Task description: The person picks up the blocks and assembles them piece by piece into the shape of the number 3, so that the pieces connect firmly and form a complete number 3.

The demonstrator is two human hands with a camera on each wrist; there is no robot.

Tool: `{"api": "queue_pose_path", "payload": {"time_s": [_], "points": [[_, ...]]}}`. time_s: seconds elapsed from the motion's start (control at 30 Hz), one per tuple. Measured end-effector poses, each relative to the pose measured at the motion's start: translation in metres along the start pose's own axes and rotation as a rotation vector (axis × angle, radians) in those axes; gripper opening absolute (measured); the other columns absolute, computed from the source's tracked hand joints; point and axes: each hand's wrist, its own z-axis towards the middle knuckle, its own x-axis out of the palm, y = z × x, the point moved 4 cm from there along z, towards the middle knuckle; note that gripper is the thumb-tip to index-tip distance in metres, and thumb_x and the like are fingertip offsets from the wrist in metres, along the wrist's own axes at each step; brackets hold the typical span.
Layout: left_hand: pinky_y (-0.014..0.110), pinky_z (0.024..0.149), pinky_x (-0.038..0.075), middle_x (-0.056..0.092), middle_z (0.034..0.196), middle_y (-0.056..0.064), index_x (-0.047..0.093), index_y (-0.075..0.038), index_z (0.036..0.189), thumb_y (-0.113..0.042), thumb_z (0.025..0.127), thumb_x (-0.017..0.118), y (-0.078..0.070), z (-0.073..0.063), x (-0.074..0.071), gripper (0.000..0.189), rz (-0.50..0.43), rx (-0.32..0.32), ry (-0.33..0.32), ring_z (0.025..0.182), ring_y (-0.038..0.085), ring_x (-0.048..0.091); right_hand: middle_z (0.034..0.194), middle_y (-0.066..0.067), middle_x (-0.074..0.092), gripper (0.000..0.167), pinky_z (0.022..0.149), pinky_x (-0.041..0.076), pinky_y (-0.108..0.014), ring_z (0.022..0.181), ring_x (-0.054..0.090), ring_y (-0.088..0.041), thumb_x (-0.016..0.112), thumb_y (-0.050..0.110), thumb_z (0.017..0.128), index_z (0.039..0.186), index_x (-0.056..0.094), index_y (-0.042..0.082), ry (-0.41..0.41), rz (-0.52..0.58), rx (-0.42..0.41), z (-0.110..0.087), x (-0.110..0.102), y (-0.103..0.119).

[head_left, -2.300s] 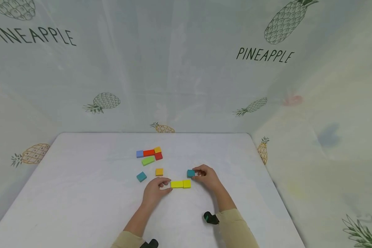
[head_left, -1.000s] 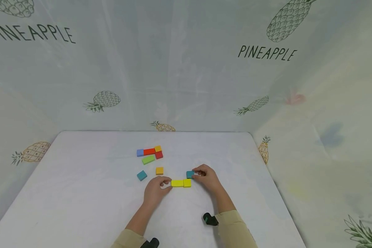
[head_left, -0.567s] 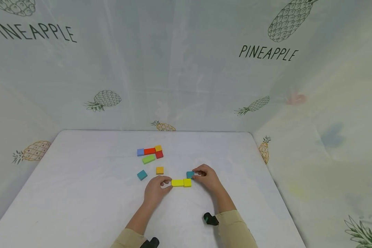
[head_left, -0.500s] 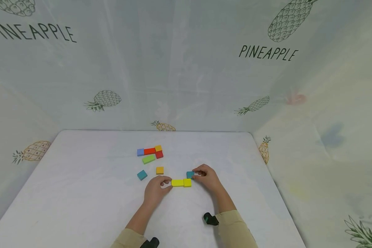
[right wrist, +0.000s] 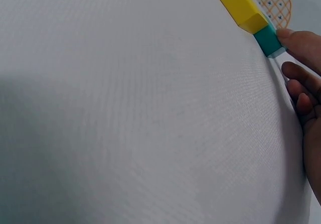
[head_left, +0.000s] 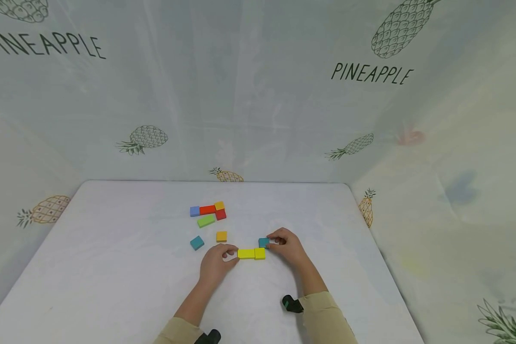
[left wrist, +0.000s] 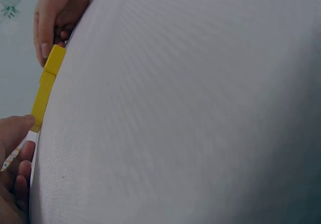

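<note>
In the head view, my left hand point(head_left: 217, 265) holds the left end of a long yellow block point(head_left: 246, 254), thumb and index finger at its corners. A square yellow block point(head_left: 260, 253) adjoins its right end. Just behind that square lies a teal block point(head_left: 263, 242), which my right hand point(head_left: 287, 245) pinches between thumb and index finger from the right. The right wrist view has the teal block point(right wrist: 268, 41) against the yellow one point(right wrist: 241, 3). In the left wrist view my thumb point(left wrist: 17, 128) touches the yellow block's point(left wrist: 43, 96) near end.
An orange block point(head_left: 221, 236) and another teal block point(head_left: 197, 242) lie behind my left hand. Further back are a lime green block point(head_left: 206, 220), a blue block point(head_left: 195, 211), a long red block point(head_left: 207, 209), a red square point(head_left: 220, 214) and an orange square point(head_left: 220, 205) on the white table point(head_left: 124, 267).
Compared with 2.3 seconds ago, my right hand has brought the teal block slightly nearer, up against the square yellow block. Since about one second ago, hands and blocks look still.
</note>
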Motion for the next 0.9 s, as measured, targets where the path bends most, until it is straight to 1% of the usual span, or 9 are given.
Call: {"api": "queue_pose_path", "payload": {"time_s": [0.17,0.27,0.4,0.5,0.57,0.63,0.77,0.83,0.9], "points": [[0.028,0.071,0.046,0.058,0.084,-0.013,0.073,-0.018,0.105,-0.021,0.08,0.082,0.001,0.0,0.001,0.028,0.005,0.017,-0.001,0.079,0.012,0.049,0.091,-0.01,0.061,0.021,0.064,0.038,-0.026,0.072,0.045,-0.016,0.076,0.008,0.084,0.105,0.073,0.004,-0.027,0.01,0.017,0.007,0.005,-0.026],[0.029,0.071,0.047,0.058,0.084,-0.013,0.073,-0.019,0.105,-0.022,0.08,0.082,0.002,0.001,0.001,0.027,-0.001,0.014,0.004,0.08,0.012,0.05,0.09,-0.004,0.061,0.02,0.065,0.039,-0.026,0.073,0.046,-0.015,0.078,0.012,0.083,0.103,0.075,0.01,-0.029,0.027,0.019,0.008,0.004,-0.029],[0.029,0.073,0.047,0.059,0.085,-0.013,0.072,-0.02,0.108,-0.022,0.081,0.081,0.006,0.002,0.004,0.029,-0.02,0.004,0.02,0.082,0.012,0.051,0.09,-0.002,0.061,0.02,0.067,0.041,-0.027,0.075,0.049,-0.018,0.078,0.014,0.083,0.103,0.075,0.012,-0.025,0.04,0.014,0.009,0.003,-0.031],[0.028,0.073,0.048,0.059,0.086,-0.012,0.071,-0.02,0.111,-0.022,0.081,0.081,0.009,0.002,0.003,0.032,-0.05,-0.006,0.033,0.082,0.012,0.052,0.089,-0.001,0.06,0.02,0.067,0.042,-0.027,0.076,0.05,-0.018,0.077,0.014,0.084,0.104,0.075,0.013,-0.031,0.05,0.045,0.01,0.002,-0.03],[0.027,0.072,0.048,0.059,0.086,-0.011,0.07,-0.019,0.114,-0.022,0.082,0.08,0.011,0.002,0.002,0.034,-0.108,-0.022,0.046,0.082,0.013,0.052,0.088,-0.001,0.06,0.02,0.068,0.043,-0.027,0.077,0.051,-0.018,0.076,0.014,0.085,0.106,0.074,0.013,-0.038,0.061,0.079,0.011,0.001,-0.029],[0.025,0.072,0.049,0.06,0.087,-0.009,0.069,-0.018,0.116,-0.021,0.084,0.079,0.015,0.003,0.0,0.034,-0.207,-0.047,0.06,0.082,0.013,0.053,0.089,-0.001,0.062,0.022,0.069,0.044,-0.027,0.078,0.052,-0.018,0.076,0.013,0.085,0.107,0.073,0.011,-0.047,0.069,0.105,0.013,0.001,-0.025],[0.024,0.073,0.05,0.062,0.091,-0.004,0.067,-0.016,0.119,-0.019,0.086,0.076,0.021,0.004,-0.01,0.034,-0.411,-0.088,0.063,0.082,0.016,0.056,0.097,-0.004,0.065,0.026,0.073,0.045,-0.03,0.083,0.053,-0.019,0.076,0.012,0.084,0.11,0.072,0.008,-0.032,0.073,0.09,0.016,0.004,-0.008],[0.025,0.075,0.051,0.063,0.093,-0.003,0.067,-0.016,0.12,-0.019,0.087,0.075,0.024,0.003,-0.018,0.035,-0.456,-0.104,0.049,0.084,0.016,0.057,0.101,-0.004,0.066,0.028,0.076,0.045,-0.031,0.085,0.054,-0.019,0.077,0.013,0.084,0.111,0.072,0.007,-0.009,0.072,0.054,0.019,0.008,0.002],[0.026,0.078,0.051,0.064,0.095,-0.004,0.066,-0.018,0.122,-0.019,0.087,0.075,0.026,0.002,-0.028,0.036,-0.455,-0.117,0.033,0.086,0.016,0.058,0.102,-0.005,0.066,0.029,0.078,0.044,-0.033,0.086,0.054,-0.019,0.076,0.013,0.085,0.112,0.071,0.006,0.021,0.07,0.023,0.023,0.015,0.013]]}}
